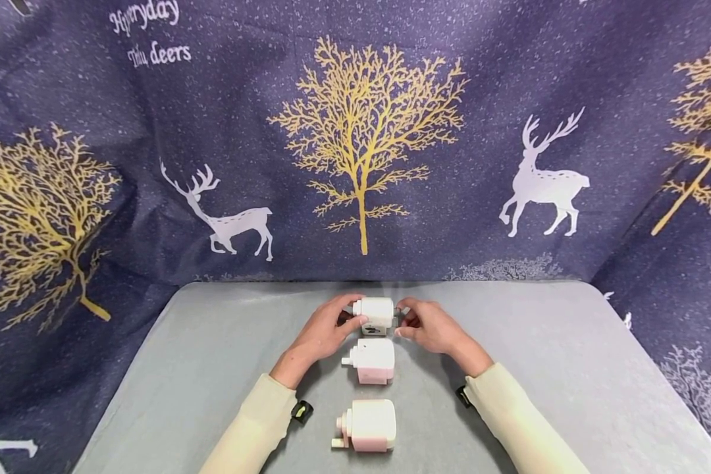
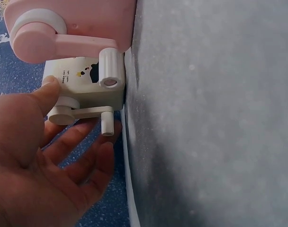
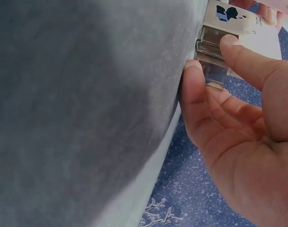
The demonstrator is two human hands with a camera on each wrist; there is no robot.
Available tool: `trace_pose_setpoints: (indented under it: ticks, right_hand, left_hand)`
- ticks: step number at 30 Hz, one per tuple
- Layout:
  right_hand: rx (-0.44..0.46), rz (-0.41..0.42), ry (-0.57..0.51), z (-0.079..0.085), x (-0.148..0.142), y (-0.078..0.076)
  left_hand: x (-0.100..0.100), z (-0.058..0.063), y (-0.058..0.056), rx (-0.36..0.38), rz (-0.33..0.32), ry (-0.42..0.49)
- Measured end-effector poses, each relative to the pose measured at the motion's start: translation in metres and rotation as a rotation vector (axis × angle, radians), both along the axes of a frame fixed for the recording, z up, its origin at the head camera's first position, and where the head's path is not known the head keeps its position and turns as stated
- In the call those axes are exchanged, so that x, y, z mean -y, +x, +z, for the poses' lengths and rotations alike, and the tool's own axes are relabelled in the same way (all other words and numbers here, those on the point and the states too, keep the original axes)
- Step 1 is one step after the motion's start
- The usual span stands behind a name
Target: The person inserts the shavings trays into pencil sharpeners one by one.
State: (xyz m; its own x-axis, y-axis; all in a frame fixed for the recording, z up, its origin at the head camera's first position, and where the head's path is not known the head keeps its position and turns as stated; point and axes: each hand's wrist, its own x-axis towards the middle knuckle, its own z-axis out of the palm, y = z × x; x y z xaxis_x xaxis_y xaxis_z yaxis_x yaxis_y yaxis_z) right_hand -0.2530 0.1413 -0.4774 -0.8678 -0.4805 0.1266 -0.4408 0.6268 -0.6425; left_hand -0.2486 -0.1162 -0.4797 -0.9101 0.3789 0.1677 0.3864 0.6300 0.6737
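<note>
At the table's far end stands a white crank pencil sharpener point(image 1: 374, 309) with a dark animal print. My left hand point(image 1: 332, 327) grips its crank side, thumb on the printed face point(image 2: 77, 75) and the other fingers reaching behind. The small crank handle point(image 2: 107, 124) hangs beside those fingers. On the opposite side, my right hand point(image 1: 431, 326) pinches a see-through drawer point(image 3: 212, 71) with a metal edge, which sticks out of the sharpener. The thumb lies on its near face; the inside of the drawer is hard to make out.
Two pink-and-white crank sharpeners stand in line nearer me: a middle one point(image 1: 374, 361) just in front of the white one, and a front one point(image 1: 372, 426). The grey tabletop point(image 1: 213, 368) ends against a dark blue printed cloth point(image 1: 308, 263).
</note>
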Motion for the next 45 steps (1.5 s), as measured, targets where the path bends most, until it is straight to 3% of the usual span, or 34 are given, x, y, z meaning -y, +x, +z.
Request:
trace_pose_setpoints:
  ticks: [37,45]
  right_hand:
    - [0.01,-0.005,-0.017,-0.001,0.0034,-0.0026]
    - [-0.024,0.002,-0.008,0.0022,0.0054,-0.002]
  left_hand:
    - [-0.0015,0.0012,-0.001,0.017,-0.016,0.024]
    - [-0.0013,0.0011,-0.0005,0.014,-0.011,0.025]
